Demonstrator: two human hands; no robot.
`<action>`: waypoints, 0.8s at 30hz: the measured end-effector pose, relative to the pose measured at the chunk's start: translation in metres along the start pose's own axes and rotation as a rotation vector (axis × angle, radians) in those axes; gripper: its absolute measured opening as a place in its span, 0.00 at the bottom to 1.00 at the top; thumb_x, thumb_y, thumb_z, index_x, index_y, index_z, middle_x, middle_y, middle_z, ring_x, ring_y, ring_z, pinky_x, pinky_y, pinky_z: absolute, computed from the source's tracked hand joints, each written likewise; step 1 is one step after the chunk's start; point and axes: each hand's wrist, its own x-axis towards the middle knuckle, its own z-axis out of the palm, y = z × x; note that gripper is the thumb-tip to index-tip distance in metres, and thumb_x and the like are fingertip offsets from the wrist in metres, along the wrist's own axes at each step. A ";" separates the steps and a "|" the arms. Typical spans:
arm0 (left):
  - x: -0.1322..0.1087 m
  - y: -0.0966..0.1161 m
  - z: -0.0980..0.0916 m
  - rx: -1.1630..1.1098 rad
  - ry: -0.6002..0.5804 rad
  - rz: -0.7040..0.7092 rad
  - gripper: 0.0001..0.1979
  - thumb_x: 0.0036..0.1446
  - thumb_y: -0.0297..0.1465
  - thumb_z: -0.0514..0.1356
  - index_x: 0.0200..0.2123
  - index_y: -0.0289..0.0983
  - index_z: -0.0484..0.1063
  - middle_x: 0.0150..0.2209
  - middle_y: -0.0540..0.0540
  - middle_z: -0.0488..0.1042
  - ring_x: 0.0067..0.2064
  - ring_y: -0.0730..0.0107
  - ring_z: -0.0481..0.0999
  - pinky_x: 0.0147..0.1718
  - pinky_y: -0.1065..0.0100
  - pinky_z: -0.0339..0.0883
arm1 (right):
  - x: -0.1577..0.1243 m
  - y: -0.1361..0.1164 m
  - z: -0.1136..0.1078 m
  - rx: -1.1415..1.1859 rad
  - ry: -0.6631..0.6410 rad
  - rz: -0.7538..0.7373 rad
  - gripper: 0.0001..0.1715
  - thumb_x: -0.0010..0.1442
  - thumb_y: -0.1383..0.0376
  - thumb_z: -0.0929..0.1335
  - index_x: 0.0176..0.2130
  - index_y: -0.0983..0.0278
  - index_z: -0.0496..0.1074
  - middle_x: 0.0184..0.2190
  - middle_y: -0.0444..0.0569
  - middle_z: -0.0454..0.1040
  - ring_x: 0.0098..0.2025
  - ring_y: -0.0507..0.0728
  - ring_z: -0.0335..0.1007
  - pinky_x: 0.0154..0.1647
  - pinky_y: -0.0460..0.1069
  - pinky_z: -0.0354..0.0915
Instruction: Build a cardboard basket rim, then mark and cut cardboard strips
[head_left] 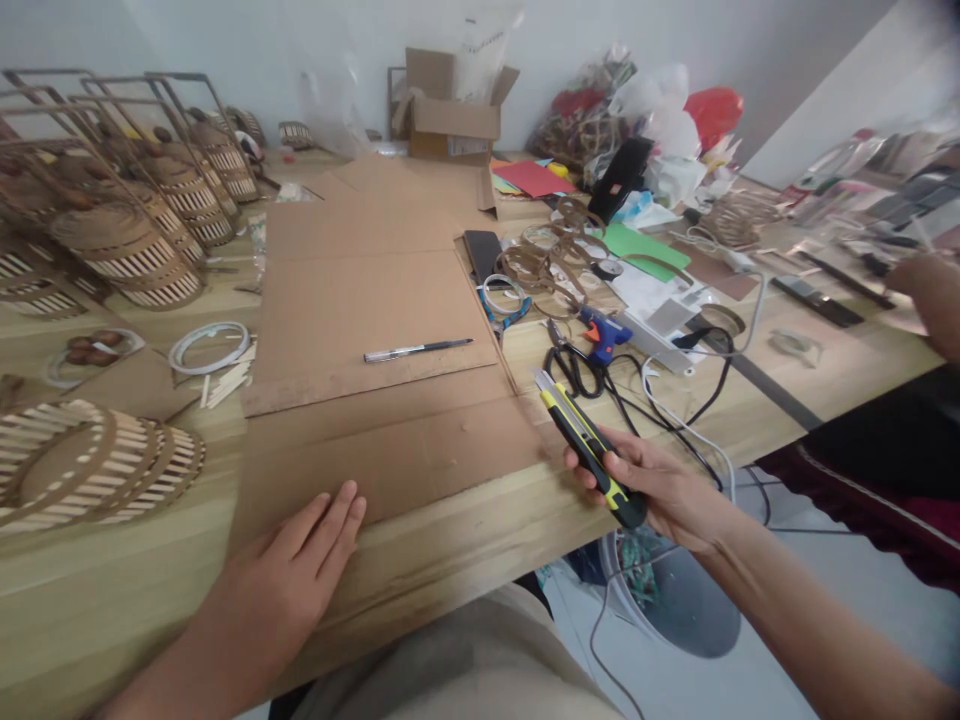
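Note:
A large sheet of brown cardboard (352, 280) lies flat in front of me, its near flap reaching close to the table's front edge. My left hand (300, 565) rests palm down on the near left part of that flap, fingers stretched out. In my right hand (637, 475) is a yellow and black utility knife (589, 445), its tip pointing up and left, over the table edge beside the cardboard. A pen (418, 350) lies across the middle of the sheet, apart from both hands.
On the left stand several slatted baskets (135, 245), with a slatted ring (82, 465) nearer. To the right lie scissors (571, 362), a blue glue gun (606, 335) and tangled cables. A bin (675, 590) stands below the edge. Another person's hand (930, 295) shows far right.

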 end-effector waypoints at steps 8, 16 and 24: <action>0.003 -0.006 -0.005 0.022 -0.003 0.044 0.25 0.59 0.17 0.48 0.54 0.31 0.75 0.58 0.39 0.75 0.53 0.56 0.77 0.45 0.58 0.73 | 0.006 0.000 -0.014 -0.318 0.271 0.070 0.38 0.43 0.31 0.72 0.23 0.63 0.65 0.16 0.42 0.66 0.14 0.46 0.52 0.14 0.43 0.49; 0.029 -0.016 -0.009 0.010 0.187 0.158 0.17 0.68 0.23 0.48 0.43 0.29 0.78 0.43 0.35 0.82 0.38 0.59 0.78 0.30 0.61 0.68 | -0.002 -0.014 -0.032 -0.555 0.284 0.086 0.36 0.40 0.40 0.77 0.37 0.62 0.69 0.20 0.37 0.67 0.15 0.46 0.55 0.17 0.44 0.51; 0.089 -0.027 -0.010 -0.062 0.108 0.233 0.27 0.73 0.40 0.43 0.37 0.31 0.77 0.22 0.46 0.72 0.24 0.64 0.71 0.21 0.64 0.56 | 0.003 -0.013 -0.056 -0.962 0.224 -0.019 0.35 0.53 0.47 0.72 0.55 0.58 0.68 0.28 0.42 0.74 0.24 0.55 0.70 0.25 0.51 0.69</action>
